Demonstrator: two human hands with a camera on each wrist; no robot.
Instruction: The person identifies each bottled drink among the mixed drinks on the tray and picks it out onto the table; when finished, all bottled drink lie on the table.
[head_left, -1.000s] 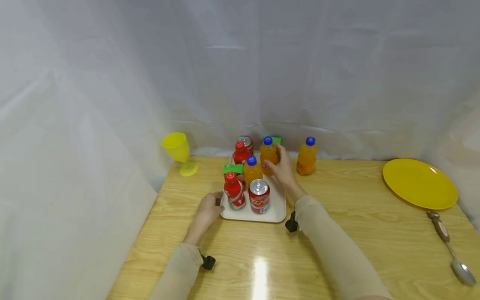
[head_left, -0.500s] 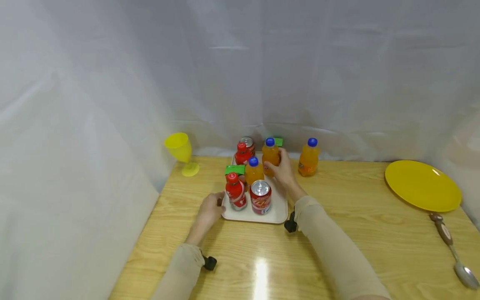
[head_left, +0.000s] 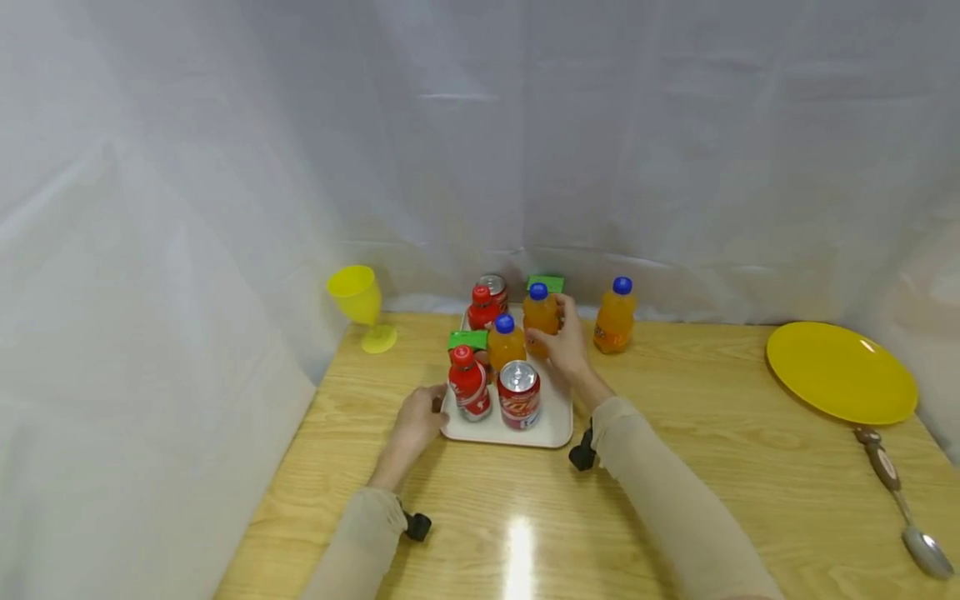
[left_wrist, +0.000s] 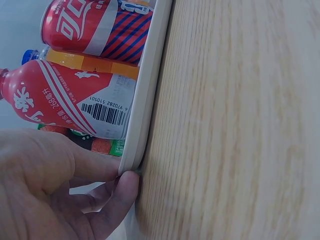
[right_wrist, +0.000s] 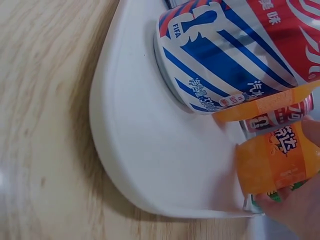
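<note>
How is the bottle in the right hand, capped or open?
Capped: the head view shows the blue cap on the bottle.

In the head view I'm getting even, fairly bright light, with white glare streaking the table (head_left: 480, 500) on the near side of the left hand (head_left: 416, 419) and right hand (head_left: 567, 343). My wrist views are looking dimmer and cooler: the grain is softening beyond the left hand, and shadow is lining the tray (right_wrist: 150, 150) well apart from the right.

Left hand (head_left: 415, 421) at white tray (head_left: 557, 414), right hand (head_left: 567, 346) around orange bottle (head_left: 538, 315).
</note>
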